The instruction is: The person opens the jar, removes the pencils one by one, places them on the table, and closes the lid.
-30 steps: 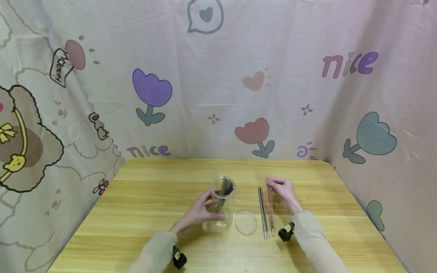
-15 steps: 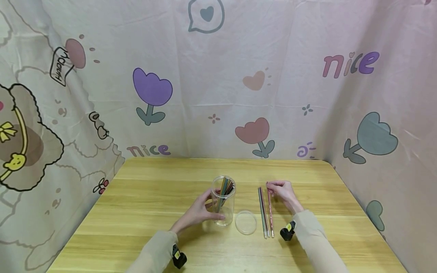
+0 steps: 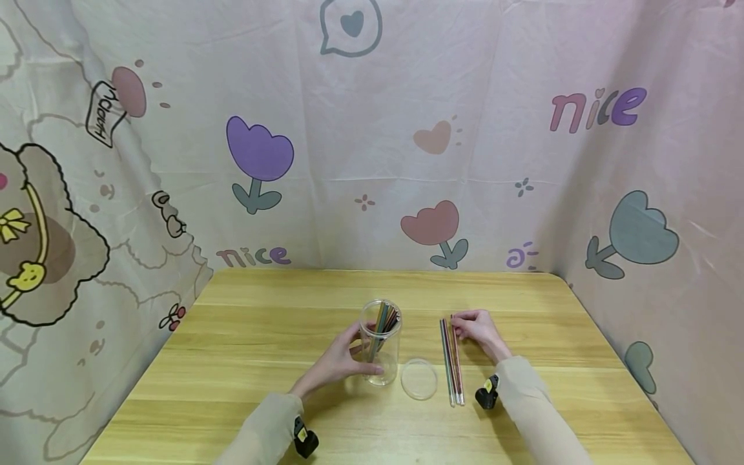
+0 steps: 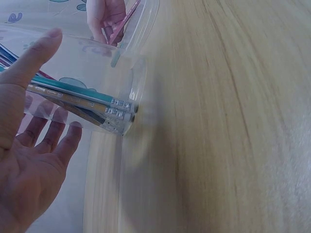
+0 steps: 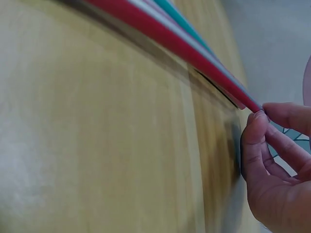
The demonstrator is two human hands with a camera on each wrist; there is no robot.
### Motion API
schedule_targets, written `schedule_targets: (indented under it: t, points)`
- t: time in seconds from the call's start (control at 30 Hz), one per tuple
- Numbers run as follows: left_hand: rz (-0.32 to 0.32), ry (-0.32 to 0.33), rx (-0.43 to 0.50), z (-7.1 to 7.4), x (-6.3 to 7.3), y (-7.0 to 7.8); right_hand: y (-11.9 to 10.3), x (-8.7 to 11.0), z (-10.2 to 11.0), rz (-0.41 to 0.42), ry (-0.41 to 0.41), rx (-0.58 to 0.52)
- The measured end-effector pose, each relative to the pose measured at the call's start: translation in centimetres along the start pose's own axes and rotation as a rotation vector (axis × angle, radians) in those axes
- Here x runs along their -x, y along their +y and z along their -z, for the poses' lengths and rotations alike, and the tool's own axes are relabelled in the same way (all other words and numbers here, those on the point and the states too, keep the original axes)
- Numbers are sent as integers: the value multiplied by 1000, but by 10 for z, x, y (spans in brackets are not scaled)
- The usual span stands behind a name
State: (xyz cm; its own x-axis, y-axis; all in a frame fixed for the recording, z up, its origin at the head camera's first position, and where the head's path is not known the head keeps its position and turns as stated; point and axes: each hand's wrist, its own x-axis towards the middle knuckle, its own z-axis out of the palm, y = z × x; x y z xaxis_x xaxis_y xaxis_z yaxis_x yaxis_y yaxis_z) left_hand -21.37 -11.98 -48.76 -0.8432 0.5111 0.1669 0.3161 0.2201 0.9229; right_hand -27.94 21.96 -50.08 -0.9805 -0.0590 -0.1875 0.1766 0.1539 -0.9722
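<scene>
My left hand [image 3: 334,363] holds a clear, upright jar [image 3: 382,376] from its left side, thumb in front and fingers behind. Inside the jar lean several pencils [image 4: 80,90], metal-ferruled eraser ends at the bottom. Right of it, my right hand [image 3: 479,328] pinches the far end of a pink-red pencil [image 5: 194,53] between thumb and index finger. This pencil lies alongside a few others, among them a teal pencil [image 3: 446,361], eraser ends toward me. In the right wrist view, the pinched pencil partly covers its neighbours.
A round clear lid [image 3: 419,380] lies flat between the jar and the loose pencils. The wooden table [image 3: 244,336] ends at a patterned cloth backdrop [image 3: 349,142] behind and at both sides. Each wrist wears a small black camera [image 3: 487,392].
My right hand has drawn the pink-red pencil a little left and toward me, up against the other loose pencils. The left hand and the jar have stayed put.
</scene>
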Motion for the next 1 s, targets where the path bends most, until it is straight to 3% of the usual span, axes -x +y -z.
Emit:
schedule_targets:
  t: [0.33,0.53,1.0]
  points:
    - [-3,6,-7,0,0,-1,3,-3,-3,19,12,91]
    - [-26,7,-3,0,-1,-3,4,-3,-5,24,41,151]
    - [-12,13,15,0,-1,-1,3,-2,-13,57,133,287]
